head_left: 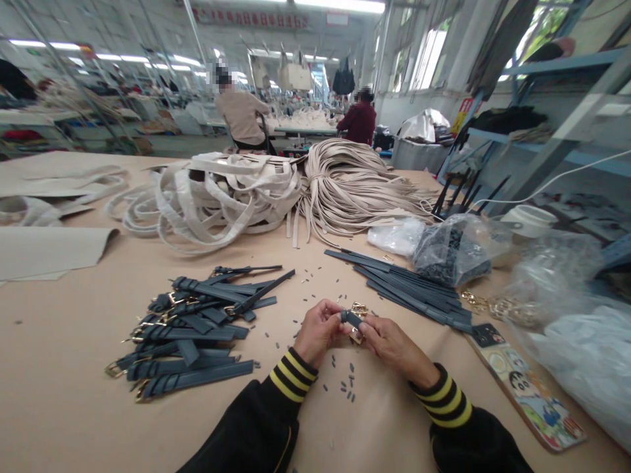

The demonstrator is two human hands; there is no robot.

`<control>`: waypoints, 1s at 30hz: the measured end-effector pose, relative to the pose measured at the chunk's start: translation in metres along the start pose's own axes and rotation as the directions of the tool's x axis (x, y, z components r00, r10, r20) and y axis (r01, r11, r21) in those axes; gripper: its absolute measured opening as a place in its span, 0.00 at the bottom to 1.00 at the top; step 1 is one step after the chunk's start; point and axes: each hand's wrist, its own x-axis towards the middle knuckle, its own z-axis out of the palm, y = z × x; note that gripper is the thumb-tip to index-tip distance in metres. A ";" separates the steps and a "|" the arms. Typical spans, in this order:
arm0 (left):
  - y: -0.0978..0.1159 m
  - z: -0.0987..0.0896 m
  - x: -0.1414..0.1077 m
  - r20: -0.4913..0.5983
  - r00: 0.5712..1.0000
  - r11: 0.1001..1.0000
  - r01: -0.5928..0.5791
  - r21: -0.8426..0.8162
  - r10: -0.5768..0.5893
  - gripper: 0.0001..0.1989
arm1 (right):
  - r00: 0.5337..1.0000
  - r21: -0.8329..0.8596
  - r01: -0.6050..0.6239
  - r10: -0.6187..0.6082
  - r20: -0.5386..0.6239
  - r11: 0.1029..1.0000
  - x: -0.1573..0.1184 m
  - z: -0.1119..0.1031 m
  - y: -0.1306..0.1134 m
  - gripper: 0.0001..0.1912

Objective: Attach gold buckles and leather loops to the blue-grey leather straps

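Observation:
Both my hands meet over the middle of the table, pinching one short dark blue strap (353, 319) between them. My left hand (319, 330) has its thumb and fingers closed on the strap's left end. On the right end, my right hand (393, 345) grips it the same way. Gold buckles (359, 307) lie just behind the fingers, partly hidden. To the left is a pile of dark blue straps with gold buckles (197, 328). A fan of plain dark blue strips (409, 289) lies at the right. Small dark pieces (351, 381) are scattered below my hands.
Beige strap bundles (345, 187) and looped pale strips (211, 197) fill the table's back. At right are plastic bags (453, 249), loose gold buckles (507, 309) and a phone in a cartoon case (530, 387). Two people sit farther off, beyond the table (54, 341).

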 end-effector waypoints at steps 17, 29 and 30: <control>-0.004 0.008 -0.006 0.114 0.993 0.995 -0.009 0.097 -0.002 0.11 | 0.995 0.063 0.019 -0.013 -0.097 0.998 0.000 0.006 0.005 0.13; -0.003 0.010 -0.011 0.233 0.966 0.972 0.054 0.228 -0.108 0.13 | 0.999 0.047 0.010 -0.008 -0.051 0.999 -0.001 0.005 0.007 0.10; -0.004 0.010 -0.010 0.199 0.975 0.977 0.053 0.206 -0.095 0.14 | 0.998 0.055 0.017 -0.013 -0.060 0.998 0.000 0.005 0.007 0.11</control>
